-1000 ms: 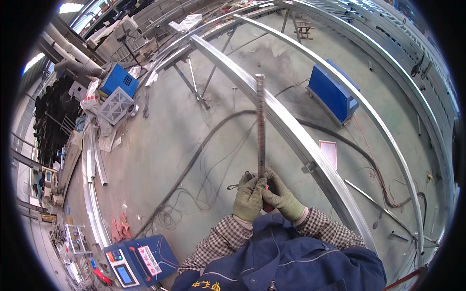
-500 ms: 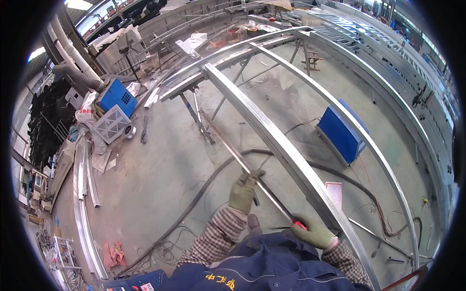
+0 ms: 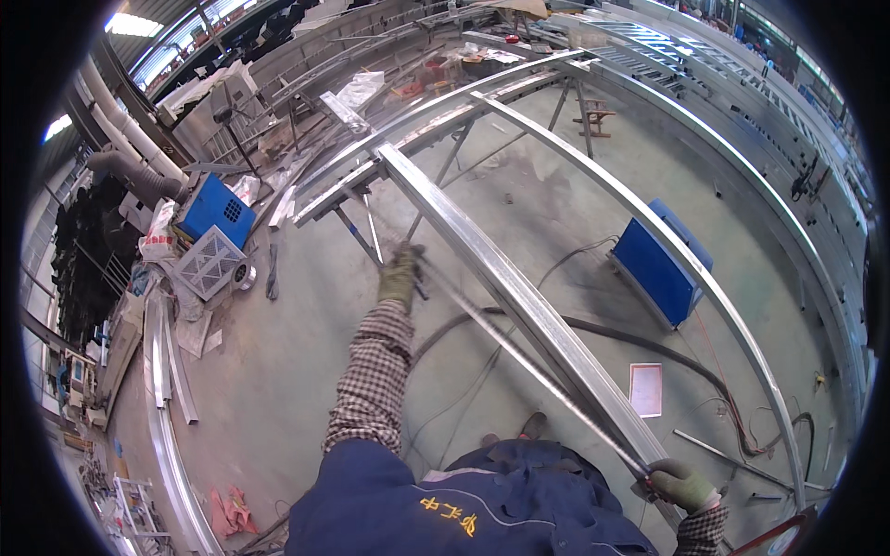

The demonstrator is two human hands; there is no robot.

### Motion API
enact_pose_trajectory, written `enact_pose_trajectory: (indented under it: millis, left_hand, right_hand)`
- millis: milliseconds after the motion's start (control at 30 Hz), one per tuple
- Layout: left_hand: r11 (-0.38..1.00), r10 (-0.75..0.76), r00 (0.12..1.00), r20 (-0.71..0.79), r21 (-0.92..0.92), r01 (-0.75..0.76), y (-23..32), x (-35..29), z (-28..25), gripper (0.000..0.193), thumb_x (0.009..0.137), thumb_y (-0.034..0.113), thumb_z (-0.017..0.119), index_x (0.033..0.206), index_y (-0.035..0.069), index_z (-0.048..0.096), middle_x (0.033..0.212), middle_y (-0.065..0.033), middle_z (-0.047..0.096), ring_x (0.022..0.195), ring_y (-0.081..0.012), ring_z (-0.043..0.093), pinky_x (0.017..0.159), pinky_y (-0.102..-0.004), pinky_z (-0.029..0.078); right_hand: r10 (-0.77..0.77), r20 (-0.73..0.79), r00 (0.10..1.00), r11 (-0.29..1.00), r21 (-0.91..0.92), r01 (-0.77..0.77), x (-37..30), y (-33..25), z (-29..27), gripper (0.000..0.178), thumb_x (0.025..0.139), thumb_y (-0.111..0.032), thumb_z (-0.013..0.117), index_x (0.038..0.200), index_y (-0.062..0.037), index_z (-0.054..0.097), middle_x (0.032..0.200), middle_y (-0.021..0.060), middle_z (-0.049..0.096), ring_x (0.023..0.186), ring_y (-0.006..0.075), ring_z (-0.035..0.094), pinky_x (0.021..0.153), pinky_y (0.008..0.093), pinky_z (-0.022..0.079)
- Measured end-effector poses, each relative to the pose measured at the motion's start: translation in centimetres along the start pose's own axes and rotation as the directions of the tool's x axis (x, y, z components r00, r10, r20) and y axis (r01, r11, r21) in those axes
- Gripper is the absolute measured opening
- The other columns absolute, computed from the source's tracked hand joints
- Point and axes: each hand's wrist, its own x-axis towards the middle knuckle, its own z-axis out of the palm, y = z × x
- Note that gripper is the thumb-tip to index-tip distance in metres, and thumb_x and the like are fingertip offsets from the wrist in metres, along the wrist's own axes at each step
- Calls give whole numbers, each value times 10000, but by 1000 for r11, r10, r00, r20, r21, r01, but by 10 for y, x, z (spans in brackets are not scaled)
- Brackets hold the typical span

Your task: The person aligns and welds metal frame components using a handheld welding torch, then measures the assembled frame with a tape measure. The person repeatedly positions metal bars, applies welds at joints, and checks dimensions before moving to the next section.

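Note:
A long, thin metal bar clamp [image 3: 530,363] runs slantwise in front of me, blurred by motion. My left hand [image 3: 399,281], in a greenish work glove, is closed round its far part with the arm stretched out; a dark piece juts out beside the fingers. At the near end, low on the right, my gloved right hand [image 3: 681,484] grips the clamp. That hand is right by a thick silver metal beam [image 3: 505,255], which lies almost parallel to the clamp. Whether the clamp touches the beam, I cannot tell.
The beam belongs to a large frame with a curved rail [image 3: 640,202] on trestle legs [image 3: 357,232]. A blue panel-like box [image 3: 654,273] and a dark hose [image 3: 640,343] are on the floor. To the left stand a blue machine [image 3: 215,211] and long metal profiles [image 3: 167,435].
My left hand has moved forward and left, extending the arm. My right hand has moved right and nearer, beside the beam. The clamp has shifted toward the beam with them.

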Motion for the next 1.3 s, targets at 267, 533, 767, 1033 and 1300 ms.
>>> enact_pose_trajectory:
  millis: [267,533,767,1033,1300]
  left_hand:
    - [24,174,697,695,705,-709,50,19,82,656,957,357,749,1557,120,632,1633,-149,566,1489,-325,537,1235,-426,463]
    - [-223,-107,517,849,486,-845,80,64,111,658,831,371,878,1408,97,722,1474,-150,624,1428,-331,558,1200,-459,486]
    - [-184,-147,444,884,416,-890,86,75,112,570,842,453,891,1287,111,791,1435,-133,655,1404,-313,583,1189,-434,501]
    - [-37,-35,431,902,430,-902,79,80,94,619,874,402,868,1413,127,737,1481,-129,648,1434,-326,564,1192,-451,499]
    - [255,195,547,814,496,-830,67,67,51,583,967,442,790,1443,115,712,1509,-183,647,1421,-368,586,1203,-477,488]
  right_hand:
    - [13,-222,975,989,145,20,57,2,-11,346,991,-216,735,1263,-4,757,927,47,757,658,89,620,588,270,499]
    - [42,-305,951,992,129,-2,91,-17,18,264,972,-195,747,1181,-38,785,858,8,722,645,89,611,579,273,490]
    - [85,-343,935,981,191,-20,103,-50,31,241,983,-162,739,1186,-40,781,828,1,710,624,78,593,562,259,475]
    - [100,-340,935,980,195,-34,115,-80,45,256,983,-151,728,1197,-23,786,834,13,721,626,82,608,565,261,486]
    - [42,-292,955,994,109,-10,132,-129,59,296,970,-178,712,1192,6,780,830,23,713,621,82,608,552,270,473]
